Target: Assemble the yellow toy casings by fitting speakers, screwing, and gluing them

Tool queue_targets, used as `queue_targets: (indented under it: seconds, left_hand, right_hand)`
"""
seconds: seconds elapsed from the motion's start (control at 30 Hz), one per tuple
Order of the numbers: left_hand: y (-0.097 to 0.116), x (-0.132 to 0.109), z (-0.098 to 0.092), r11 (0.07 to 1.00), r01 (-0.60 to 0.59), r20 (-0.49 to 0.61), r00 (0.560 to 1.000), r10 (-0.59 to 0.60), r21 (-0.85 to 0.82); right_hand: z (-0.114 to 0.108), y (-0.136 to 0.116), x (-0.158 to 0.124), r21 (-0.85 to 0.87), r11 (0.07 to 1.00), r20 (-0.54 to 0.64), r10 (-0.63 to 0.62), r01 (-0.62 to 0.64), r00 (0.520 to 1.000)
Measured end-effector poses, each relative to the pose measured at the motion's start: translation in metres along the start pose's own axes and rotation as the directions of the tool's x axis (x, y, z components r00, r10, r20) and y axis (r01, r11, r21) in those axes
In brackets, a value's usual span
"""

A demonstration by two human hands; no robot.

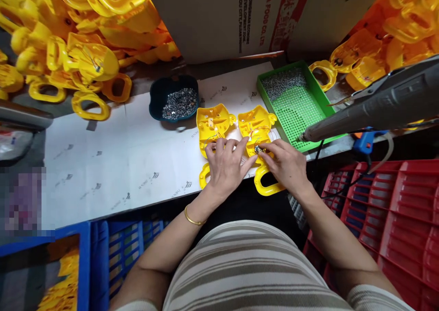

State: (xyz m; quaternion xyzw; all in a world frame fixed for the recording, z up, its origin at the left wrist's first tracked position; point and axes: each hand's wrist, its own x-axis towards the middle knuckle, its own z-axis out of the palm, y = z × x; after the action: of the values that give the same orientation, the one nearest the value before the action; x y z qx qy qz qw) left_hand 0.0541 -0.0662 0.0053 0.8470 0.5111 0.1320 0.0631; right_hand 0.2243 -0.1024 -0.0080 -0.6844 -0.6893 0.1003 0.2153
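The head camera looks down at a white table. A green tray sits on it, with a heap of tiny screws at its far end.

Just left of the green tray lie two yellow shells. The right yellow shell is next to the tray. The left yellow shell is one step further from it.

The left hand lies flat on the left yellow shell, fingers spread, gripping nothing. The right hand is by the tray's near corner. Its fingertips pinch a small metal part on the right yellow shell.

Further left of the tray is a dark bowl of screws. A grey power screwdriver hangs at the tray's right side. Far left of the tray is a pile of yellow parts.
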Motion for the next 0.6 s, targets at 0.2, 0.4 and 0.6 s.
queue_targets:
  seconds: [0.2,0.4,0.6]
  left_hand:
    - [0.0005,0.0005,0.0018,1.000,-0.018,0.037,0.999,0.019,-0.025]
    - [-0.0005,0.0015,0.0025,0.998,-0.031,0.032,0.999,0.033,-0.059]
    - [0.0049,0.0085,0.0028,0.997,-0.006,0.085,0.996,0.012,-0.072]
  right_hand:
    - [0.0029,-0.0019,0.0027,-0.035,0.999,0.022,-0.001,0.002,1.000]
    - [0.0003,-0.0072,0.0058,-0.107,0.994,0.059,-0.014,0.021,0.998]
    - [0.0037,-0.0003,0.0085,-0.045,0.997,0.070,-0.063,0.066,0.996]
